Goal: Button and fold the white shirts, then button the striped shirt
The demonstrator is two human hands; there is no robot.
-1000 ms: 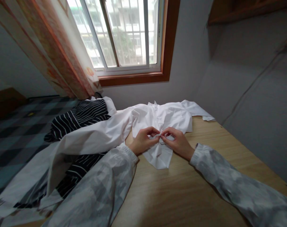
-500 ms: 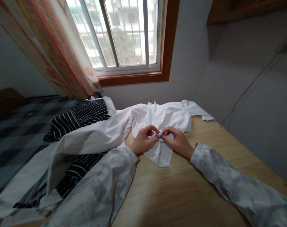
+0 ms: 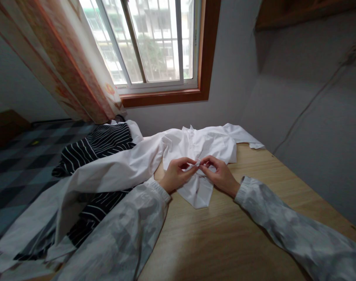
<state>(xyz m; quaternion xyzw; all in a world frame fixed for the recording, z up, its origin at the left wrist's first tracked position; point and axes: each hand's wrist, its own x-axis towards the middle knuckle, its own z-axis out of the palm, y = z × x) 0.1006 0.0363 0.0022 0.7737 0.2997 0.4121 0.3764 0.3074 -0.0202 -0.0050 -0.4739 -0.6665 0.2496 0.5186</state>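
A white long-sleeved shirt (image 3: 207, 142) lies spread on the wooden table, its collar toward the window and one sleeve stretching out to the right. My left hand (image 3: 178, 173) pinches the shirt's front from the left with thumb and forefinger. Facing it, my right hand (image 3: 220, 175) pinches the same spot from the right, and the fingertips of both nearly meet over a small gathered fold. Whether a button sits between them is too small to make out. Below the hands, the shirt's pointed lower end rests on the table.
Black clothing with white stripes (image 3: 107, 140) is heaped at the left, partly under white cloth (image 3: 113, 166). Beyond it lies a checked bed cover (image 3: 16, 171). The wooden table (image 3: 224, 238) meets the wall at right, where a cable (image 3: 306, 107) hangs. A curtain (image 3: 78, 58) borders the window.
My fingertips have closed in on the fold, and the loop of white cloth seen between them is smaller. Both hands stay at nearly the same place on the shirt.
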